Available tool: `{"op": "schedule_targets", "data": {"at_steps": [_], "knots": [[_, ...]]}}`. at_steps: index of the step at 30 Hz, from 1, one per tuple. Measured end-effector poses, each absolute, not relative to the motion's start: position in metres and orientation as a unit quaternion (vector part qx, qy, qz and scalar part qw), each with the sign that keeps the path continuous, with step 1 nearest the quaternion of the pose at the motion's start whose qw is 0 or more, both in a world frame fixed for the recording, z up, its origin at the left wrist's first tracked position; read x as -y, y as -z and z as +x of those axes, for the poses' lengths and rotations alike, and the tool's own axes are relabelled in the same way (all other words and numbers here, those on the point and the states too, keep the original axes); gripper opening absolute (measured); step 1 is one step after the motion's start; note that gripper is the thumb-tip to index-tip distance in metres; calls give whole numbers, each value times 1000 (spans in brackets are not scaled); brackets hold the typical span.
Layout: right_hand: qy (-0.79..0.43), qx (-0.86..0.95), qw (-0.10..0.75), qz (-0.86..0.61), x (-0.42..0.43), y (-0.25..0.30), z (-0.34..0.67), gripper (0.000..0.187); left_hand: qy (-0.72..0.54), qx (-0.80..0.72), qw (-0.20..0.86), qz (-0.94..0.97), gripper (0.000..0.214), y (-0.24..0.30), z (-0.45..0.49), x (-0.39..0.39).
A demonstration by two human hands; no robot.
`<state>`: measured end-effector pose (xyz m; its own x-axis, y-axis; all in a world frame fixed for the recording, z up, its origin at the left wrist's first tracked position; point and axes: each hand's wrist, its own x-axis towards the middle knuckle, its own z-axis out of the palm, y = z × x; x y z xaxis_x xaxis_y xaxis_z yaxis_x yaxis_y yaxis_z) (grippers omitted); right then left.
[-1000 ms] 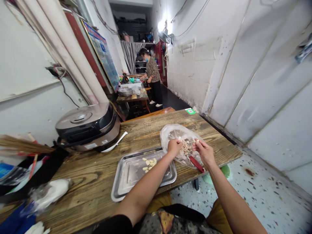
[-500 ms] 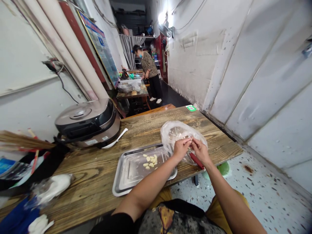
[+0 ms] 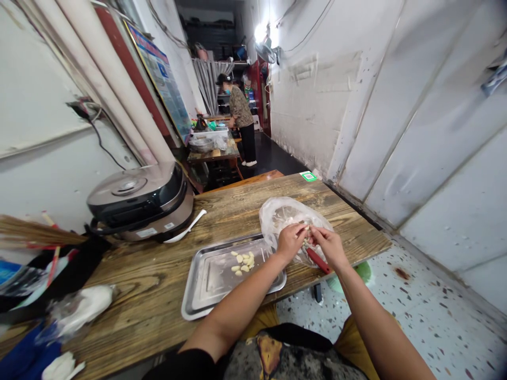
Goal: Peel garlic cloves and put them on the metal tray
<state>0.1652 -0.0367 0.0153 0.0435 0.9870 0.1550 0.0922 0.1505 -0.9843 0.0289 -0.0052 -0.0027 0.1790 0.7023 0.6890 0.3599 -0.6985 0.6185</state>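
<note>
Over a clear plastic bag (image 3: 273, 214), my left hand (image 3: 292, 243) and my right hand (image 3: 328, 246) meet fingertip to fingertip. Both are closed in a pinch on a small pale garlic clove (image 3: 307, 228), partly covered by the fingers. Skins and bits of garlic lie inside the opened bag. A red-handled knife (image 3: 318, 260) rests on the bag just below my right hand; its blade is hard to make out. To the left, a steel tray (image 3: 209, 274) holds several peeled garlic cloves (image 3: 244, 262), with my left forearm crossing its near right corner.
A rice cooker (image 3: 138, 203) and a white spoon (image 3: 185, 227) sit on the wooden table (image 3: 138, 295). At the left are a wrapped white bundle (image 3: 89, 306) and a container with chopsticks (image 3: 35, 232). Farther back, a person (image 3: 242, 116) stands at another table.
The fingertips have shifted slightly, and the pale clove shows more between them. The person at the back has turned and drawn their feet closer together.
</note>
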Motion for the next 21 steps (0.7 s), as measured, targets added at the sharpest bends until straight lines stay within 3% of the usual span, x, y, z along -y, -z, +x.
{"op": "schedule_targets", "data": {"at_steps": [11,21], "knots": [[-493,449,551,-501,36,-26,162,26,-476,-258,52,839,25,-2,19,4],[-405,447,567,-561,33,-21,151,17,-470,-302,112,822,27,8,21,6]]}}
